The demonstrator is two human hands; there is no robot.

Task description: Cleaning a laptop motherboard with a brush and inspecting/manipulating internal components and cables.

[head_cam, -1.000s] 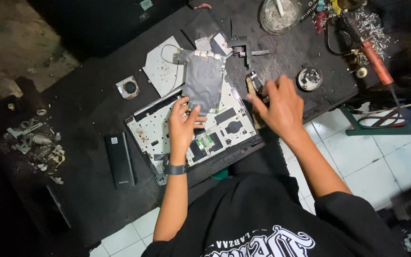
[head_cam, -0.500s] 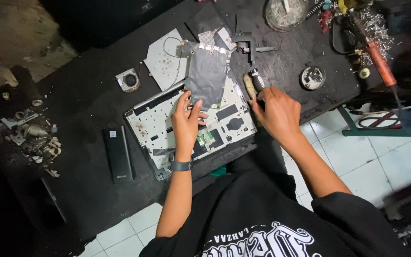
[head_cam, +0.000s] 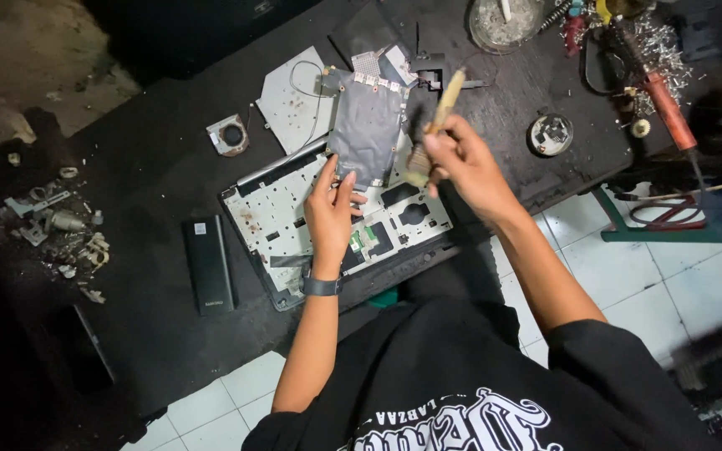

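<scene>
An opened laptop chassis (head_cam: 271, 219) lies on the black workbench (head_cam: 152, 167), its pale inner frame facing up. My left hand (head_cam: 332, 209) rests flat on it, fingers spread, just below a grey circuit board (head_cam: 365, 125) covered in dark film. My right hand (head_cam: 461, 163) is raised above the chassis's right side and grips a small brush (head_cam: 433, 125) with a wooden handle, bristles pointing down toward the board's right edge. A dark band sits on my left wrist.
A black battery pack (head_cam: 209, 264) lies left of the chassis. A small fan (head_cam: 229, 134) and a grey metal plate (head_cam: 292, 98) sit behind it. Scrap parts (head_cam: 60, 234) pile at far left. A round tin (head_cam: 551, 134), glass dish (head_cam: 507, 21) and soldering iron (head_cam: 662, 92) occupy the right.
My right hand has lifted off the bench's right side with the brush and now holds it above the board. My left hand stays on the chassis.
</scene>
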